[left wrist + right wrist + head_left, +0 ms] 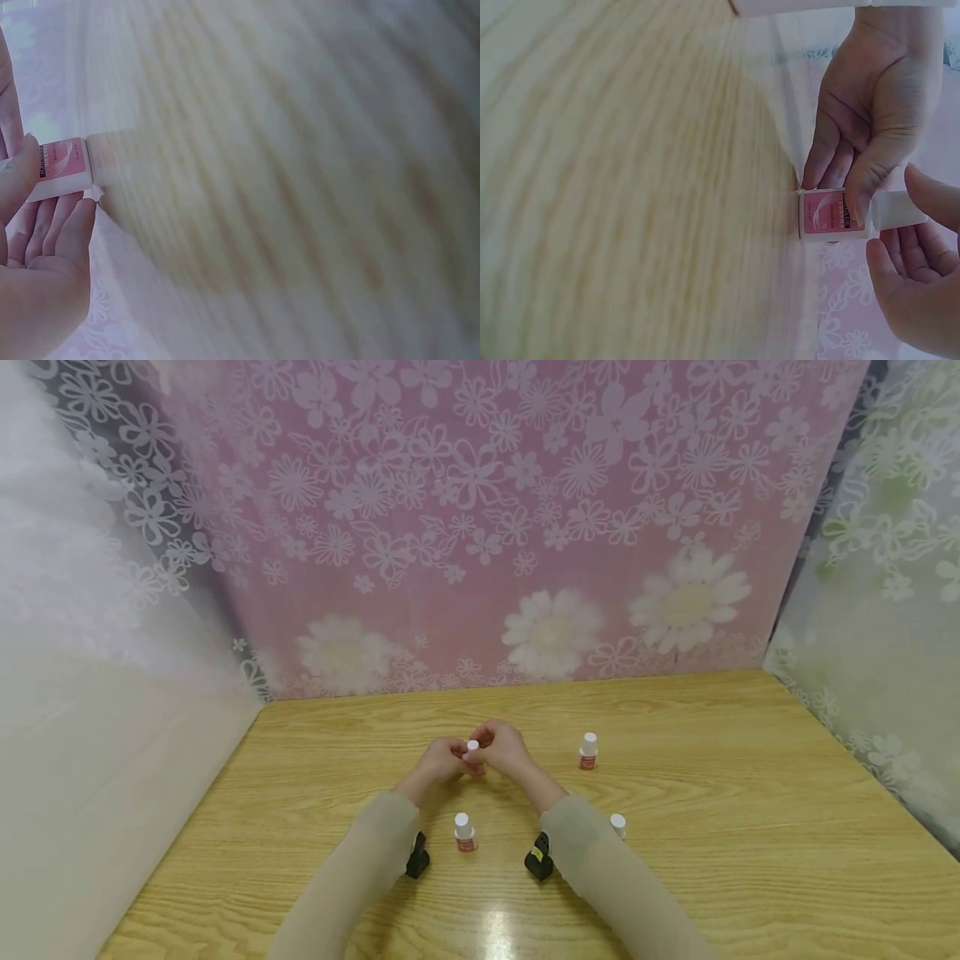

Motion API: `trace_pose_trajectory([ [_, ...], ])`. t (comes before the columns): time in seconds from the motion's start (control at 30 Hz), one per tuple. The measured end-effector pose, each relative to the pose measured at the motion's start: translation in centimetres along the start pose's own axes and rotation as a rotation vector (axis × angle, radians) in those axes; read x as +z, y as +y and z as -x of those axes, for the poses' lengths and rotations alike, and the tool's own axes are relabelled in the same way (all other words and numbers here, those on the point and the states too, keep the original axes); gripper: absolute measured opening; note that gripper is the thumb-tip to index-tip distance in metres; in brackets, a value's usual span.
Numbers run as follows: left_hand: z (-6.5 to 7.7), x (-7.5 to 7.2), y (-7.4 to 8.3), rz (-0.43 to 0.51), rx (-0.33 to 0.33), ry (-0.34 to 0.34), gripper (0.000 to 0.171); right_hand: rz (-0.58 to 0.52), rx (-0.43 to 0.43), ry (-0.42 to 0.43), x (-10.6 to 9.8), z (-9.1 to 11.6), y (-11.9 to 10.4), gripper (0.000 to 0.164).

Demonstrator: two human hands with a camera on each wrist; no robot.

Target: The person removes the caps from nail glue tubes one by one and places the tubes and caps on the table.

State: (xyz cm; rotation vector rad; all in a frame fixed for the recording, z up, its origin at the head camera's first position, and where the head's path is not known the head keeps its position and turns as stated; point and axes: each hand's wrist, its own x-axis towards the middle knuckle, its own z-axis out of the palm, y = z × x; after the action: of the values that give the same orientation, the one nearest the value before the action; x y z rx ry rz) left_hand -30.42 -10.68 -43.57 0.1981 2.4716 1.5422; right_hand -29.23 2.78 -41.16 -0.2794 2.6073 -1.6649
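The left hand [442, 762] had its fingers closed round one upright bottle [826, 213] low at the desk [337, 735], the right hand [504, 750] pinched its still-fitted white cap [897, 209], and three other capped bottles [588, 752] stood apart.

Fingers [476, 757] hide much of the held bottle [472, 745], and the right sleeve [585, 839] covers the lower part of another bottle [617, 821]. The right wrist view's edge cuts off the right hand [921, 300]; the left wrist view blurs the worktop [300, 172].

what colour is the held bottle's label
The label is pinkish red, best seen in the right wrist view.
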Motion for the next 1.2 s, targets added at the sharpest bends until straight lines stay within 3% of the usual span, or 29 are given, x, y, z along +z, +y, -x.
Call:
trace_pose_trajectory([
  [0.43,-0.7,-0.5,-0.5,0.028,-0.024,-0.025,0.014,0.058,-0.007,0.032,0.1,-0.8,0.3,0.019],
  [0.73,-1.0,-0.6,-0.5,0.007,-0.020,-0.014,0.014,0.013,-0.020,-0.006,-0.2,-1.1,0.3,0.016],
  [1.2,-0.6,-0.5,-0.4,-0.046,-0.017,-0.013,0.014,0.046,-0.080,-0.080,-0.6,-1.3,0.6,0.011],
])
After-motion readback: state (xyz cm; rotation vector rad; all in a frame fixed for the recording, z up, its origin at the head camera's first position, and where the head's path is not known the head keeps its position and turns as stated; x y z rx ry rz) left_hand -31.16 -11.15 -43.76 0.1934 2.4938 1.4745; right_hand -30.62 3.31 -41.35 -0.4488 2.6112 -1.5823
